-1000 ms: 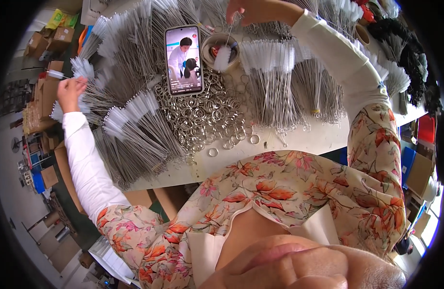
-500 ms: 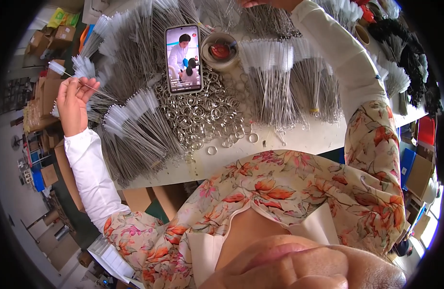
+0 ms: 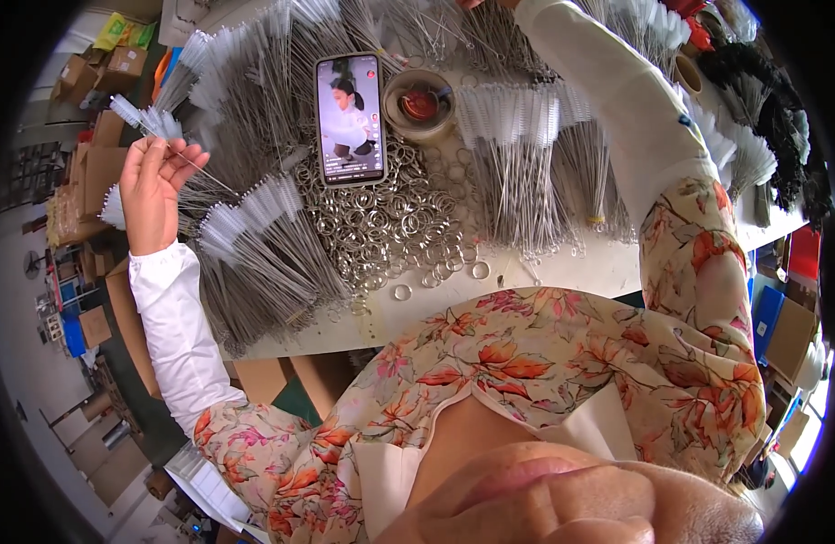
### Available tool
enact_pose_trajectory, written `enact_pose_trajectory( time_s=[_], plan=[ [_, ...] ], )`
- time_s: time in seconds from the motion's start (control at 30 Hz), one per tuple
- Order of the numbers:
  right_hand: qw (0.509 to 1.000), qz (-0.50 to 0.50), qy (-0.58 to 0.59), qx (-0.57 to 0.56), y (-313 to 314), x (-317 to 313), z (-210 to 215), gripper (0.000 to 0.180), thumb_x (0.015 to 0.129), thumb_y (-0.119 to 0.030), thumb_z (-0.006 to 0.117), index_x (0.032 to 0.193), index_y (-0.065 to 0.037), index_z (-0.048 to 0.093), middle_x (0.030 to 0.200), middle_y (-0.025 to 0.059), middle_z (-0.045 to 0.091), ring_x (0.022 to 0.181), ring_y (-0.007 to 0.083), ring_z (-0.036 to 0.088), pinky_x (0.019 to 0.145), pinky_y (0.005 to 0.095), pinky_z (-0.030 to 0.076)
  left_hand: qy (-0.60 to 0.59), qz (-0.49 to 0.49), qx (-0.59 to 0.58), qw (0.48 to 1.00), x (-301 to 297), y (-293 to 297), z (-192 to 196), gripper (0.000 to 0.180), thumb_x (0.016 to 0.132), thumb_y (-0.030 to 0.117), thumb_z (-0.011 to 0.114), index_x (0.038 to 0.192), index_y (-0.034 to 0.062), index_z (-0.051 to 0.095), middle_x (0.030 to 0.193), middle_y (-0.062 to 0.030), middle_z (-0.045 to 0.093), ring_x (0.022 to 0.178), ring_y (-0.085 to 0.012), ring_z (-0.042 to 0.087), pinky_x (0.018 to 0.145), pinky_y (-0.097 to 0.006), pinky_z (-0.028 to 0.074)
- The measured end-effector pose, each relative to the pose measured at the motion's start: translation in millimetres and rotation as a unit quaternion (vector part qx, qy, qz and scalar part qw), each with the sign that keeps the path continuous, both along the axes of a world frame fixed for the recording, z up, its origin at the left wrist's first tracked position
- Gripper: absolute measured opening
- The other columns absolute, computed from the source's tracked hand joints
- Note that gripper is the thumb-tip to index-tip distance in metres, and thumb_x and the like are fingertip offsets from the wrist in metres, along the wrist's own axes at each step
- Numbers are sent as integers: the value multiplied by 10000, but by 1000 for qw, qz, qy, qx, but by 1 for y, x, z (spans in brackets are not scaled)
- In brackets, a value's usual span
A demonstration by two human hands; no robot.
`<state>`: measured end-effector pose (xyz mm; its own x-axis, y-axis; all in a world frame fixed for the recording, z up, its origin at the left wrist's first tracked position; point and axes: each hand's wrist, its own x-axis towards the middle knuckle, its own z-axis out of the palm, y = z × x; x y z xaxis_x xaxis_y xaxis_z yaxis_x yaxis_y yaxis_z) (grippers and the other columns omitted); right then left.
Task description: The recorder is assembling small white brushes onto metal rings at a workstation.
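My left hand (image 3: pixel 156 192) is raised over the left side of the table, thumb and fingers pinched on the thin wire stem of a straw brush (image 3: pixel 127 111). The brush's white bristle end points up and left, and its stem slants down to the right past my fingers. Only a sliver of my right hand (image 3: pixel 476 3) shows at the top edge, beyond the far brushes; its fingers are cut off. Below my left hand lies a fanned pile of straw brushes (image 3: pixel 263 245). Loose metal rings (image 3: pixel 390 218) are heaped mid-table.
A phone (image 3: pixel 349 118) playing a video lies at the rings' far side, beside a round container (image 3: pixel 419 104) with something red inside. More brush bundles (image 3: pixel 517 154) cover the right and back. Black-bristled brushes (image 3: pixel 752 91) stand far right. Cardboard boxes (image 3: pixel 123 68) are stacked at left.
My left hand has shifted slightly right and down with the brush. My right arm has swung leftward at the far side, and less of that hand shows. The phone's picture has changed.
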<state>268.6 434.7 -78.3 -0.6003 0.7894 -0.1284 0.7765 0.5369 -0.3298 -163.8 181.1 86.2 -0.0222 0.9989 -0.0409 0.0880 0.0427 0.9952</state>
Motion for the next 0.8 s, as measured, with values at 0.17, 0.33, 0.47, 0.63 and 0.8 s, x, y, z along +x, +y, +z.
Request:
enact_pose_trajectory(
  time_s=[0.17,0.33,0.47,0.63,0.8],
  plan=[
    [989,-92,-69,92,1,-52,-15,190,699,-260,634,730,-82,693,691,102,657,629,236,643,542,363,510,22,29,5,999,0,-5,3,116,938,121,468,937,6,483,860,-97,577,798,-213,618,785,-404,549],
    [909,107,-69,397,26,66,-38,112,700,-193,677,791,-135,708,734,73,660,667,241,630,579,362,489,50,-26,41,998,47,64,-20,186,916,196,544,1021,42,544,825,-18,537,602,-53,465,573,-228,466],
    [908,-286,296,-85,-55,-77,43,137,726,-206,688,798,-91,698,655,64,629,605,166,591,538,329,453,121,-8,-56,991,-2,75,-43,272,874,267,615,1017,37,587,802,1,530,497,-28,382,407,-207,300],
    [812,-193,505,221,-82,-57,121,191,774,-179,642,771,11,621,595,60,560,548,126,514,516,301,413,319,-9,-111,941,25,108,-95,262,802,274,679,898,32,652,745,3,581,427,-33,311,363,-215,198],
    [828,-198,512,119,-65,6,128,224,881,-201,500,829,-6,596,649,58,574,552,147,552,508,298,461,261,10,-71,963,23,109,-102,183,784,196,703,819,23,659,630,8,581,379,-48,337,343,-243,212]
  ],
)
